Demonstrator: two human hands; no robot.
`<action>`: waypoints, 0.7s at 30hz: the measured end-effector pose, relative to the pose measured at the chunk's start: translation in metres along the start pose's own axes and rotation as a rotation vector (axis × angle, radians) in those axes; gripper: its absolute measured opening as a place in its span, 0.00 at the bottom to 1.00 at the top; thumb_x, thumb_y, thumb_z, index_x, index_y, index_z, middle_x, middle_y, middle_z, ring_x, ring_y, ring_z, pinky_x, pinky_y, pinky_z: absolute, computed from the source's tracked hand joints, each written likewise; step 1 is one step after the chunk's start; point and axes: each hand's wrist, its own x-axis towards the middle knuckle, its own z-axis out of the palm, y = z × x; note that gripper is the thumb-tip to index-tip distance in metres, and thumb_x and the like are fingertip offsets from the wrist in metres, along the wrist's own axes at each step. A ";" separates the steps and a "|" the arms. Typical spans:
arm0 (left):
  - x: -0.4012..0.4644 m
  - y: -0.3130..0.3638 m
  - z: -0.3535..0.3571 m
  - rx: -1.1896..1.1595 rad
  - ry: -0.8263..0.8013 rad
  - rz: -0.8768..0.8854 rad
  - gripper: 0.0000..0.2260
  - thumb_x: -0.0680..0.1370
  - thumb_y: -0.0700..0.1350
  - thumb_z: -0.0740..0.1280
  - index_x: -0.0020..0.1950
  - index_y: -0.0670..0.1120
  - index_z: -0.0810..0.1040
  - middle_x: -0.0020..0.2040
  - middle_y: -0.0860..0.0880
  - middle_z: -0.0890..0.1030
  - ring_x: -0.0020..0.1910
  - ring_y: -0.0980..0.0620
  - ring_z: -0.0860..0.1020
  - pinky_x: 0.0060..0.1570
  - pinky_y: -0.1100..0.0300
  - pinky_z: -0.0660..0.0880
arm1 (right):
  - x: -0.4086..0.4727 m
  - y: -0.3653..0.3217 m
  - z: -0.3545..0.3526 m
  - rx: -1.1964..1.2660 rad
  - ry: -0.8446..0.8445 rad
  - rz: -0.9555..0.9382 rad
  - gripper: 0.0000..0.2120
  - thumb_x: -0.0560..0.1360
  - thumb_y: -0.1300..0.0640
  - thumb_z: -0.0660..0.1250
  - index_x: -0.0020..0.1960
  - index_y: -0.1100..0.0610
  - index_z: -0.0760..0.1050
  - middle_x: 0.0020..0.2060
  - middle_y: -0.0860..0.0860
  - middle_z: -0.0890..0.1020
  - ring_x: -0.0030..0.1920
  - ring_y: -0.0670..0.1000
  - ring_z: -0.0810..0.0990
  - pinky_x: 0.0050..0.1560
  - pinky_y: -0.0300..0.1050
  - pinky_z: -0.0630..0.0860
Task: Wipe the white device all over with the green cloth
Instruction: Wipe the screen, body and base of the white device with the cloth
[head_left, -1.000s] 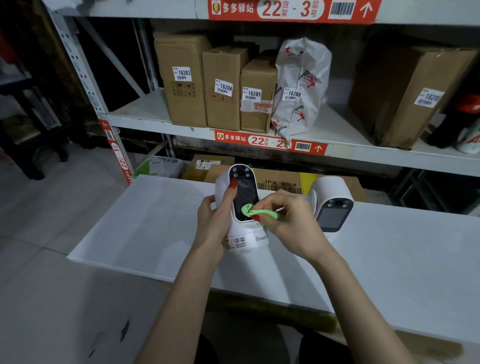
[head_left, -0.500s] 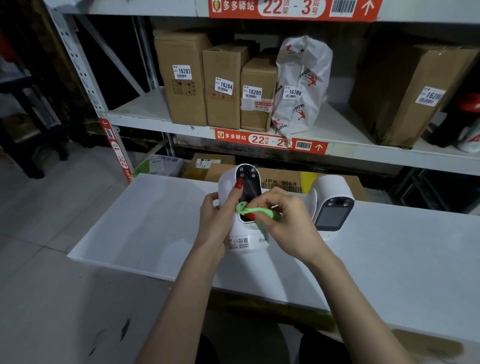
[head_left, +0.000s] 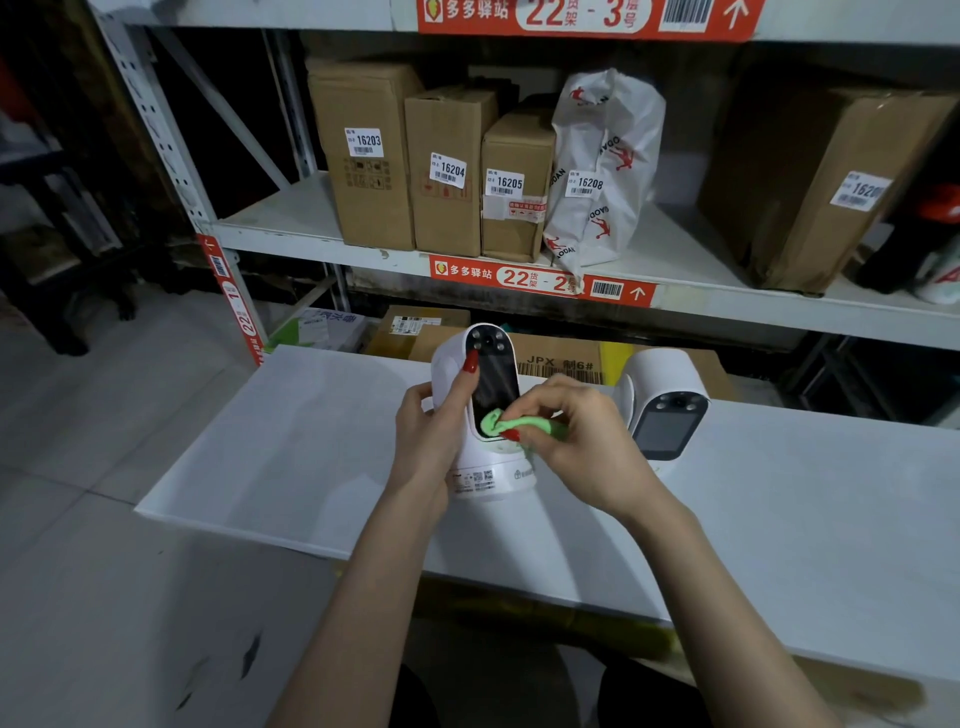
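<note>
A white device (head_left: 493, 475) with a round base and a dark oval screen stands on the white board (head_left: 291, 447). My left hand (head_left: 431, 431) grips its left side, the index finger lying along the screen's left edge. My right hand (head_left: 576, 441) pinches a bunched green cloth (head_left: 506, 422) and presses it against the lower part of the dark screen. The cloth's far end is hidden under my right fingers.
A second white device (head_left: 665, 410) with a dark screen stands just right of my right hand. Behind the board, shelves (head_left: 727, 306) carry labelled cardboard boxes (head_left: 363, 150) and a white plastic bag (head_left: 602, 166). Grey floor lies to the left.
The green cloth has slid a little across the lower screen under my right hand. My left hand has kept its hold, its index finger staying high on the screen's edge.
</note>
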 end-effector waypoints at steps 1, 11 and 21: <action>0.000 0.001 0.000 0.004 0.003 -0.004 0.23 0.76 0.58 0.69 0.67 0.50 0.69 0.54 0.46 0.81 0.47 0.47 0.83 0.38 0.56 0.79 | 0.000 0.000 0.000 -0.009 0.021 0.002 0.10 0.71 0.66 0.72 0.46 0.52 0.83 0.43 0.52 0.79 0.43 0.47 0.78 0.45 0.39 0.74; -0.001 0.001 0.001 0.000 0.046 0.013 0.24 0.76 0.59 0.68 0.67 0.50 0.69 0.57 0.46 0.80 0.47 0.48 0.82 0.34 0.58 0.78 | 0.001 0.004 0.000 -0.042 0.010 0.017 0.09 0.71 0.66 0.72 0.46 0.53 0.83 0.44 0.51 0.79 0.43 0.47 0.78 0.45 0.36 0.73; 0.000 0.001 -0.001 0.031 0.034 -0.005 0.23 0.77 0.61 0.66 0.67 0.50 0.70 0.54 0.47 0.82 0.45 0.48 0.83 0.33 0.59 0.78 | 0.001 0.005 0.000 0.018 0.040 0.038 0.07 0.71 0.66 0.72 0.45 0.55 0.83 0.42 0.52 0.79 0.39 0.44 0.75 0.40 0.31 0.70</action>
